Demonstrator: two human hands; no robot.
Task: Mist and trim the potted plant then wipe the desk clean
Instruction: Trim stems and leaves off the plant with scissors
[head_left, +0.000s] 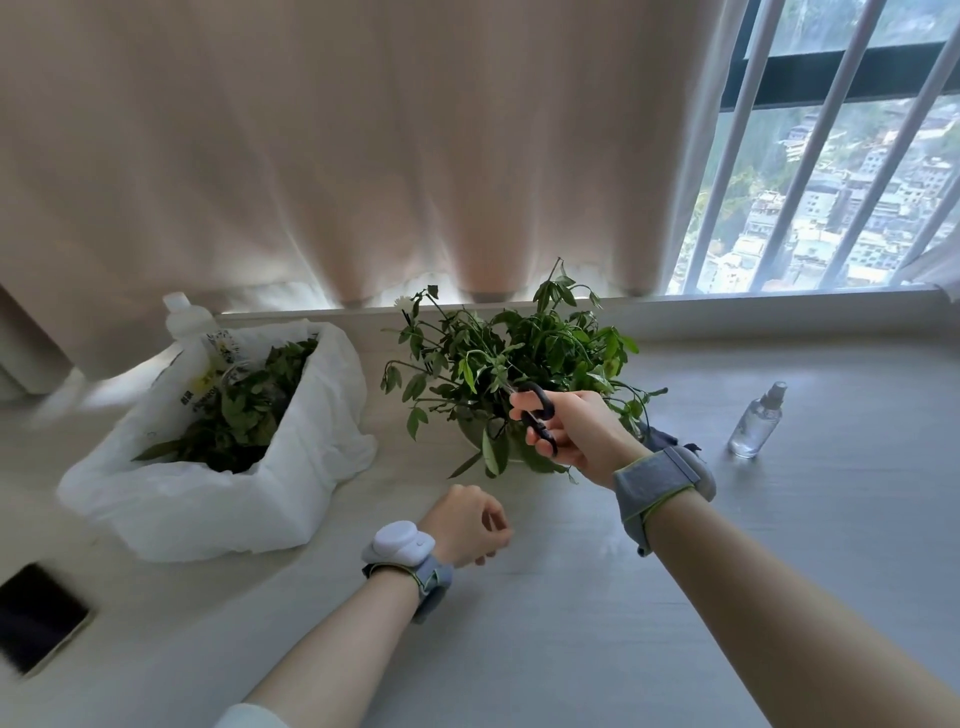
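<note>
**Inspector:** Risks first. What stands to go wrong from here?

**Onlooker:** The right hand (571, 428) has the black-handled scissors (537, 415) pushed into the near side of the leafy green potted plant (519, 358). The blades are buried in the foliage and I cannot see them. In my judgement a blind cut could take a healthy stem, or the tips could catch the pale pot (475, 431). The stems droop and cross each other, so one snip may sever more than intended.

**Inspector:** Anything else?

**Onlooker:** Cuttings would drop on the pale grey desk (571, 623), well short of the white plastic bag of leaf clippings (218, 467) at the left. The small clear spray bottle (757, 423) stands upright to the right of the plant, clear of the right forearm; a wide sweep back could tip it. A dark phone (39, 618) lies at the near left edge.

**Inspector:** State of the hands.

**Onlooker:** Right hand closed around the scissor handles, fingers through the loops. How far the blades are parted I cannot tell. Left hand (467, 525) loosely curled, near the desk, just in front of the pot, holding nothing that I can see and touching neither plant nor bag.

**Inspector:** Location of the plant?

**Onlooker:** Centre of the desk, toward the far side, below the beige curtain (337, 156), bag to its left, bottle to its right.
</note>
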